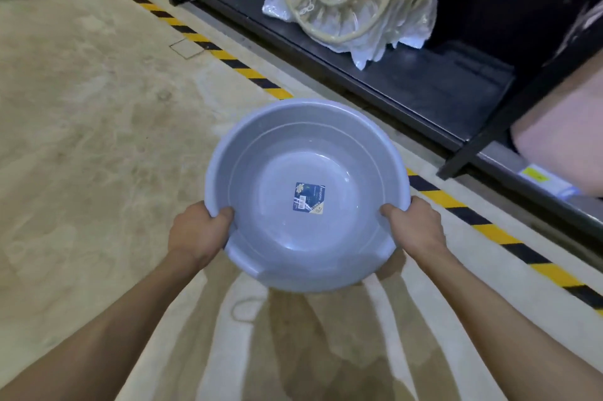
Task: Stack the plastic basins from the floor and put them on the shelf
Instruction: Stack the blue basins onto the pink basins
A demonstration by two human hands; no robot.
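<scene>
A round blue-grey plastic basin [280, 152] with a small blue label in its bottom is held above the floor, open side up. My left hand [195, 229] grips its rim at the near left, thumb inside. On the near right of the rim sits my right hand [416, 226], thumb inside too. Whether more basins are nested under it I cannot tell. The black shelf [434, 87] runs along the upper right, its lowest board dark and bare in the middle.
White plastic-wrapped goods with cream hoops [352, 2] stand on the shelf's lowest board. A pink bulky object [561, 139] fills the shelf at right behind a black upright. Yellow-black tape [228, 56] marks the concrete floor in front of the shelf.
</scene>
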